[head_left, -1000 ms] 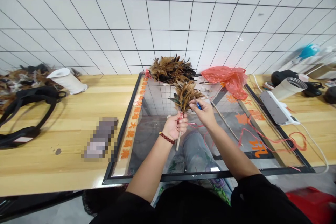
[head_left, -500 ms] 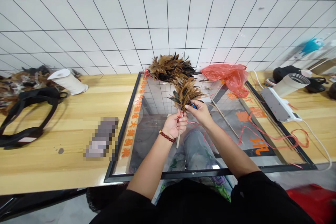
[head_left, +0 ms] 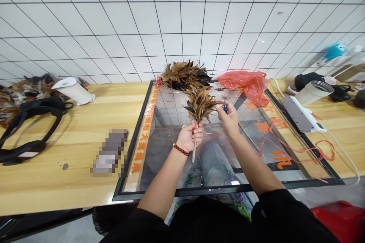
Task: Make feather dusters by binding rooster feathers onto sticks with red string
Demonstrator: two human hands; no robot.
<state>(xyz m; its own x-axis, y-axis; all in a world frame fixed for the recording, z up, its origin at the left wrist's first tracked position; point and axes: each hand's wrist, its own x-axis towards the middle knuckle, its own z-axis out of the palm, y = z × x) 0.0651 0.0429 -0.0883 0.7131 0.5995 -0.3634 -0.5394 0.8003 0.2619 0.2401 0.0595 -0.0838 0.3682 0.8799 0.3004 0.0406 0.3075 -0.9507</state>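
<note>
My left hand (head_left: 191, 136) is closed around the stick handle of a feather duster (head_left: 200, 106), just below its brown and black feathers. Red string is wound at the base of the feathers, and the pale stick's end pokes out under my fist. To the right of the feathers, my right hand (head_left: 228, 117) is closed on a small blue-handled tool (head_left: 225, 108) with a thin metal tip; its exact kind is too small to make out. Behind the duster lies a larger bundle of feathers (head_left: 185, 75), tied with red at its left end.
A black-framed glass panel (head_left: 148, 193) lies on the wooden table (head_left: 76, 186). On or around it are a red plastic bag (head_left: 245, 83), loose red string (head_left: 296, 159), a thin stick (head_left: 251, 138) and a power strip (head_left: 300, 114). A phone-like pixelated item (head_left: 111, 152), black headgear (head_left: 31, 144) and a white roll (head_left: 74, 90) lie leftward.
My right hand has moved away from the base of the feathers to the right, with the blue-handled tool turned more upright. My left hand keeps its hold on the duster.
</note>
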